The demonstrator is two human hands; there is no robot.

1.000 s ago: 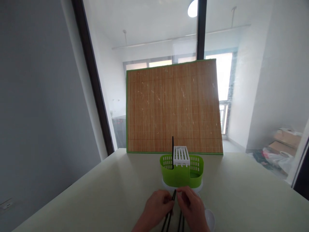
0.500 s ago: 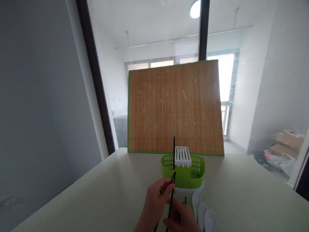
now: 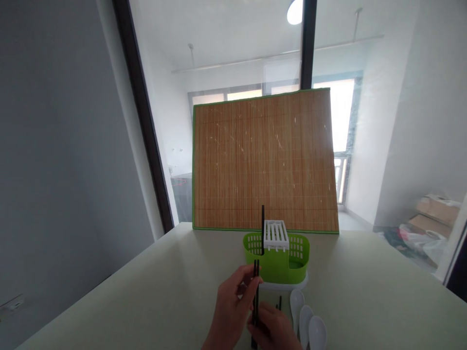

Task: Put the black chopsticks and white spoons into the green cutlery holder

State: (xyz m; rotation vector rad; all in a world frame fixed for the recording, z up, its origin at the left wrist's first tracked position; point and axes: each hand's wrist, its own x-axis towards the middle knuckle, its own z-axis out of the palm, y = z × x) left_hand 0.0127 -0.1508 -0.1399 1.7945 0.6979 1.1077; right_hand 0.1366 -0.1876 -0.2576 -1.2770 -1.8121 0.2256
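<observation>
Fingers [image 3: 249,294] of L hand [image 3: 230,304] & R hand [image 3: 275,326] pinch thin, straight black chopsticks [image 3: 256,272] nr smooth white spoons [image 3: 317,332] & green basket [image 3: 276,269] w/ holes.

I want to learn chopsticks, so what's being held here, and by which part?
Two black chopsticks: the left grip pinches them near their upper ends, and the right grip holds them lower down.

- Bamboo mat [image 3: 262,160] is standing behind cutlery caddy [image 3: 276,267] on table [image 3: 164,291].
- Chopstick [image 3: 262,228] is standing in caddy's left compartment, just left of slatted tray [image 3: 276,236].
- Three spoons [image 3: 317,333] are lying before caddy, right of held chopsticks [image 3: 257,299].
</observation>
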